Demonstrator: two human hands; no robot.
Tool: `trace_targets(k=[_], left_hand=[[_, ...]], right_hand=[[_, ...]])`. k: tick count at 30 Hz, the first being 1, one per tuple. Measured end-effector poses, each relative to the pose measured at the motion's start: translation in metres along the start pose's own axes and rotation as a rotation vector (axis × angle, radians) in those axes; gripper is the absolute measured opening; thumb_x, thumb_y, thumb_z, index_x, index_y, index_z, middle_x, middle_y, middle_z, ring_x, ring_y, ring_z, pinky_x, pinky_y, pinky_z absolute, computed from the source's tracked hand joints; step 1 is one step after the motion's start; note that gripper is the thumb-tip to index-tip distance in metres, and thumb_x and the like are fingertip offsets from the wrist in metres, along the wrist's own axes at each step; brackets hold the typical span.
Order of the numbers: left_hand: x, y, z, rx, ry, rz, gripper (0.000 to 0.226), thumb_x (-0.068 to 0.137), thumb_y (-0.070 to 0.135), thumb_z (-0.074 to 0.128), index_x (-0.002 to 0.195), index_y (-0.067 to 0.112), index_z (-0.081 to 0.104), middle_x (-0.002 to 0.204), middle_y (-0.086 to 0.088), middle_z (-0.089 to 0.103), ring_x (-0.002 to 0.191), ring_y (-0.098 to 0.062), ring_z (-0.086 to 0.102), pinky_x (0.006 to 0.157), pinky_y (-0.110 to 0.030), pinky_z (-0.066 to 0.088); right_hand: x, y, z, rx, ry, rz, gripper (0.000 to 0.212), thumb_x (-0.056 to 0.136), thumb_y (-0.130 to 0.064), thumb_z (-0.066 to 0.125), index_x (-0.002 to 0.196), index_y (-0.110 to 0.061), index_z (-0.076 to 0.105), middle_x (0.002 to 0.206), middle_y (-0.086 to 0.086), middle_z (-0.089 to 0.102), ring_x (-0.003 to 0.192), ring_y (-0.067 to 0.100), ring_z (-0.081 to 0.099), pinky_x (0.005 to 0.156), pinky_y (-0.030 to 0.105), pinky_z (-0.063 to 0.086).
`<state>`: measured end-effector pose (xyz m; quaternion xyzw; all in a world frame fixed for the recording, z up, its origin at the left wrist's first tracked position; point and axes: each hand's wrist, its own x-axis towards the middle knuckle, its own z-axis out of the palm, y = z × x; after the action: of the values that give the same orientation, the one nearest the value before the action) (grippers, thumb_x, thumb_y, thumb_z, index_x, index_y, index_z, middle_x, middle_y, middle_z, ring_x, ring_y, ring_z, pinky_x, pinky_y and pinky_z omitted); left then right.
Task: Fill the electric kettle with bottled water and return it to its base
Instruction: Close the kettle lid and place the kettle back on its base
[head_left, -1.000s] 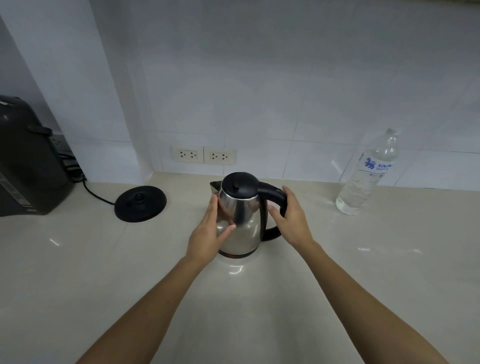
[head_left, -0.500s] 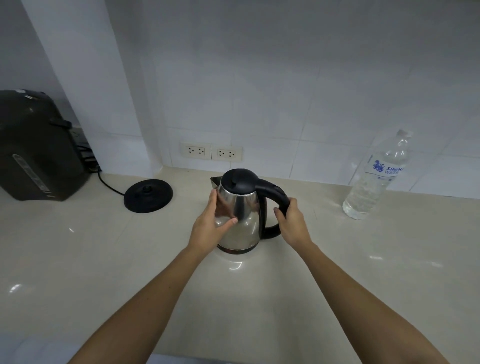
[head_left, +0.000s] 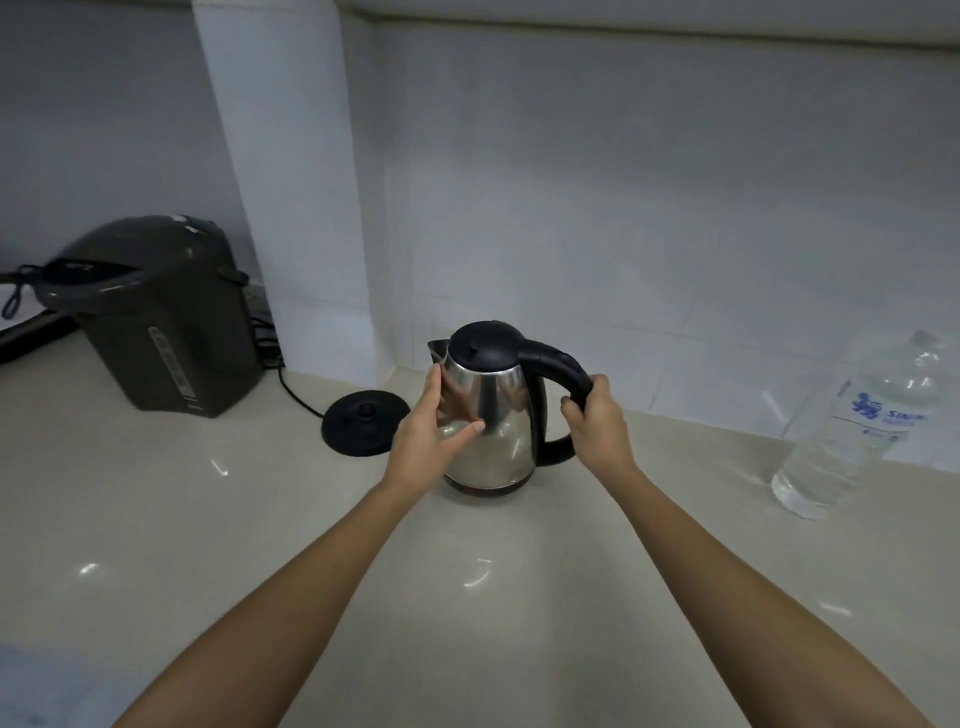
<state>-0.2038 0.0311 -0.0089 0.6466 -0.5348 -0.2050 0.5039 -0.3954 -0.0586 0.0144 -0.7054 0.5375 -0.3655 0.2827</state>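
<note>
A steel electric kettle (head_left: 501, 431) with a black lid, closed, and a black handle stands on the beige counter in the middle of the view. My left hand (head_left: 428, 441) lies flat against its left side, fingers pointing up. My right hand (head_left: 597, 423) is wrapped around the black handle on the right. The round black kettle base (head_left: 363, 421) sits on the counter just left of the kettle, partly behind my left hand. A clear water bottle (head_left: 865, 426) with a blue label stands at the far right near the wall.
A dark grey water dispenser pot (head_left: 161, 322) stands at the left by the wall column, with cords behind it. A black cord (head_left: 296, 395) runs from the wall to the base. White tiled wall closes the back of the counter (head_left: 467, 597).
The view has tilted up and shifted left, so the dispenser pot shows more fully. My right hand has closed more firmly around the handle. The kettle stays on the counter.
</note>
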Motion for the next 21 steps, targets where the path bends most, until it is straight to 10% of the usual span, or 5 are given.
trace_targets(k=[21], left_hand=[[0.142,-0.122,-0.173,0.068,-0.245,-0.052,0.094,0.079,0.025,0.077,0.152,0.034,0.019,0.127,0.009,0.06,0.118,-0.009,0.056,0.104,-0.03,0.046]], right_hand=[[0.047,-0.105,0.2,0.086,0.103,0.178,0.007,0.095,-0.017,0.047,0.097,-0.014,0.041,0.083,0.004,0.055,0.077,0.023,0.055,0.067,0.033,0.04]])
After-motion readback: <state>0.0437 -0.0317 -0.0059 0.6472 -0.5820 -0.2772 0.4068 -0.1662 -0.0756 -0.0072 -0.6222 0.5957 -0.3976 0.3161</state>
